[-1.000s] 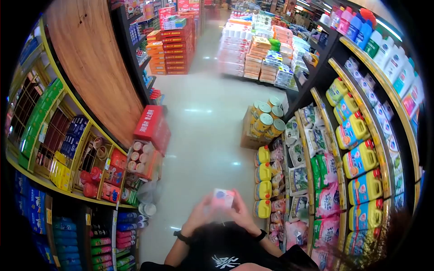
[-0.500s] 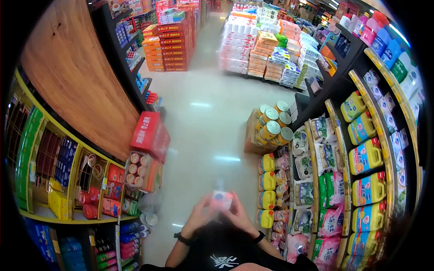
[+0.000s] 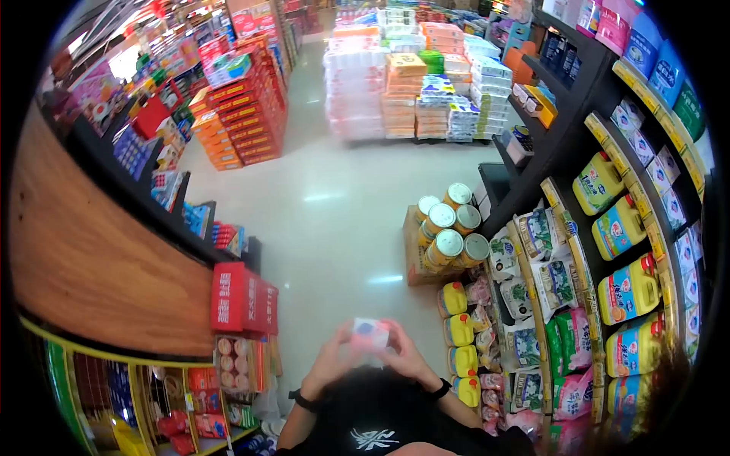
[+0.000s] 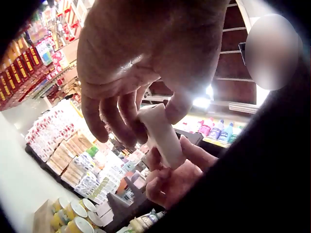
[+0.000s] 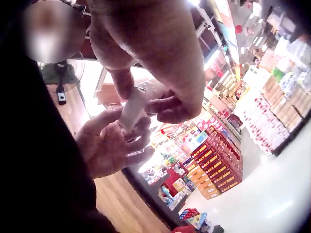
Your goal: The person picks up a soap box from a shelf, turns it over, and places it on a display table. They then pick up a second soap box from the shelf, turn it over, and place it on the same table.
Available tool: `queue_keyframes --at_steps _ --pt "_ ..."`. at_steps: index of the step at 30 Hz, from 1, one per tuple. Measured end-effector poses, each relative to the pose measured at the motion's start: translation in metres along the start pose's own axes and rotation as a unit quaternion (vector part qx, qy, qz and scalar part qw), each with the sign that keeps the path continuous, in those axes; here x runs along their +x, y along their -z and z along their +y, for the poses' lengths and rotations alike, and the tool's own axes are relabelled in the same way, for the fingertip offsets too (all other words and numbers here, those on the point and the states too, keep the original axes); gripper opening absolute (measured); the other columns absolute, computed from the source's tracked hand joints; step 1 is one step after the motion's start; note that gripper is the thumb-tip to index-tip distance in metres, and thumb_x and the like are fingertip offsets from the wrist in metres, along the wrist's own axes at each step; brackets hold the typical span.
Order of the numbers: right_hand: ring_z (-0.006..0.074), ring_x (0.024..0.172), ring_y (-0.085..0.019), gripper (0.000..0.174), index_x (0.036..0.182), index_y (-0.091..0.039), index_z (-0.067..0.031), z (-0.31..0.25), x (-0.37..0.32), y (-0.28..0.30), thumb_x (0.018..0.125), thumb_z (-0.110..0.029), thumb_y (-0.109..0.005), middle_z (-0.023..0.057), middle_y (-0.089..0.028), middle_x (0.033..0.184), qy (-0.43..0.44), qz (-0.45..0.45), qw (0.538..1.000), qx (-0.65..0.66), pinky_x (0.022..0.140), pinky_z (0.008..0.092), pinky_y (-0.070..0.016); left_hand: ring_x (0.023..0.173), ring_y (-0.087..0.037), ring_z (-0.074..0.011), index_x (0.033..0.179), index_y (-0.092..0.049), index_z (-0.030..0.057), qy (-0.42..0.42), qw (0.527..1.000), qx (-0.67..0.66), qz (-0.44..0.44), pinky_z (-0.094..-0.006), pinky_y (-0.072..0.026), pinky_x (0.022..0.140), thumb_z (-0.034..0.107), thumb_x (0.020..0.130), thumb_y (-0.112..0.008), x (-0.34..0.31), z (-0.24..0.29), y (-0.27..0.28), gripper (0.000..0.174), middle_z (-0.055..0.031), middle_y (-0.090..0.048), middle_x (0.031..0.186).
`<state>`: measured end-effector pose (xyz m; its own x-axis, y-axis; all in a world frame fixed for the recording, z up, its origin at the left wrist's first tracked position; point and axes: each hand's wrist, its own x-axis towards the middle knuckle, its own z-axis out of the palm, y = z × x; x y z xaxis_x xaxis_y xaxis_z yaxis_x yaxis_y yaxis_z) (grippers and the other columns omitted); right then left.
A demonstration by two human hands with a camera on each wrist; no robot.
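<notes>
A small white box [image 3: 370,332] with a blue spot and pinkish print is held up in front of the person's chest. The left hand [image 3: 331,361] pinches one end of it between thumb and fingers. At the opposite end the right hand [image 3: 407,357] grips it. Seen from the left wrist, the box [image 4: 163,136] is tilted, its plain pale side showing, with the left hand [image 4: 146,58] above and the right fingers [image 4: 177,179] below. In the right wrist view the box [image 5: 132,114] looks blurred between both hands.
Shelves of yellow jugs [image 3: 627,289] and bagged goods line the right side. A carton of lidded cans [image 3: 445,228] stands on the aisle floor [image 3: 327,243]. At left are a red box [image 3: 243,298] and a wood panel [image 3: 99,251]. Stacked packs [image 3: 411,83] rise ahead.
The head view has turned left, so more of the left side of the store shows and the red box sits lower. Both hands keep holding the white box at about the same place.
</notes>
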<state>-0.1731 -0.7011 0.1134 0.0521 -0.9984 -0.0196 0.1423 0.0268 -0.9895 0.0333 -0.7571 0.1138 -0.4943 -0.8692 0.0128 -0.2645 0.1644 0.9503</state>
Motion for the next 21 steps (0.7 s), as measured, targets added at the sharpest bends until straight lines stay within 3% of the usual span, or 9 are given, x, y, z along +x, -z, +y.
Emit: queue_keyframes --at_steps 5,8,13,16,19,20,21 --pt "0.0182 0.126 -0.052 0.069 0.147 -0.033 -0.0054 0.003 0.051 0.028 0.090 -0.003 -0.072 0.0103 -0.055 0.136 -0.035 0.002 0.995 0.091 0.105 0.0351 -0.0440 0.100 -0.067 -0.0180 0.146 -0.043 0.0003 0.031 0.999 0.011 -0.013 -0.0340 -0.0504 0.095 0.007 0.089 -0.069 0.062 0.018 0.011 0.063 -0.0133 -0.071 0.107" --pt "0.0207 0.124 -0.054 0.063 0.144 -0.039 -0.0055 0.004 0.083 0.038 0.092 -0.017 -0.073 0.0101 -0.052 0.136 -0.004 -0.005 0.999 0.045 0.102 0.0388 -0.0481 0.097 -0.067 -0.0180 0.147 -0.041 -0.0002 0.008 1.000 -0.013 -0.008 -0.0332 -0.0504 0.092 0.007 0.089 -0.069 0.096 0.018 0.018 0.064 -0.0122 -0.070 0.105" --pt "0.0199 0.122 -0.055 0.063 0.145 -0.038 -0.0070 0.009 0.145 0.043 0.093 -0.016 -0.072 0.0093 -0.052 0.135 -0.056 -0.010 0.997 0.046 0.098 0.0386 -0.0501 0.104 -0.066 -0.0195 0.149 -0.039 -0.0002 0.025 0.999 -0.022 0.000 -0.0346 -0.0498 0.097 0.005 0.090 -0.069 0.143 -0.018 0.039 0.066 -0.0127 -0.069 0.109" --pt "0.0202 0.120 -0.055 0.064 0.145 -0.037 -0.0071 0.009 0.194 0.042 0.093 -0.016 -0.072 0.0092 -0.052 0.135 -0.064 -0.009 0.997 0.048 0.098 0.0382 -0.0504 0.107 -0.066 -0.0203 0.144 -0.044 -0.0007 0.023 0.999 -0.048 -0.002 -0.0358 -0.0497 0.100 0.004 0.090 -0.068 0.183 -0.032 0.071 0.059 -0.0139 -0.068 0.113" --pt "0.0210 0.119 -0.057 0.065 0.147 -0.036 -0.0069 0.007 0.249 0.038 0.093 -0.016 -0.071 0.0099 -0.054 0.133 -0.039 -0.009 0.999 -0.001 0.097 0.0374 -0.0506 0.108 -0.066 -0.0220 0.136 -0.051 -0.0021 0.009 0.990 0.081 0.114 -0.0368 -0.0507 0.100 0.006 0.091 -0.069 0.224 0.003 0.153 0.049 -0.0139 -0.067 0.115" --pt "0.0212 0.119 -0.057 0.065 0.147 -0.035 -0.0069 0.002 0.269 0.034 0.093 -0.015 -0.071 0.0104 -0.055 0.133 -0.027 -0.014 0.998 -0.048 0.097 0.0372 -0.0507 0.106 -0.066 -0.0228 0.127 -0.056 -0.0028 -0.037 0.980 -0.022 0.192 -0.0368 -0.0530 0.095 0.011 0.093 -0.067 0.232 0.030 0.185 0.038 -0.0130 -0.065 0.115" --pt "0.0214 0.119 -0.057 0.065 0.148 -0.034 -0.0068 -0.004 0.287 0.029 0.094 -0.015 -0.071 0.0109 -0.055 0.133 -0.017 -0.019 0.995 -0.095 0.097 0.0370 -0.0508 0.107 -0.064 -0.0244 0.127 -0.056 -0.0018 -0.105 0.949 -0.135 0.266 -0.0377 -0.0542 0.090 0.020 0.094 -0.067 0.237 0.050 0.208 0.041 -0.0128 -0.064 0.114"
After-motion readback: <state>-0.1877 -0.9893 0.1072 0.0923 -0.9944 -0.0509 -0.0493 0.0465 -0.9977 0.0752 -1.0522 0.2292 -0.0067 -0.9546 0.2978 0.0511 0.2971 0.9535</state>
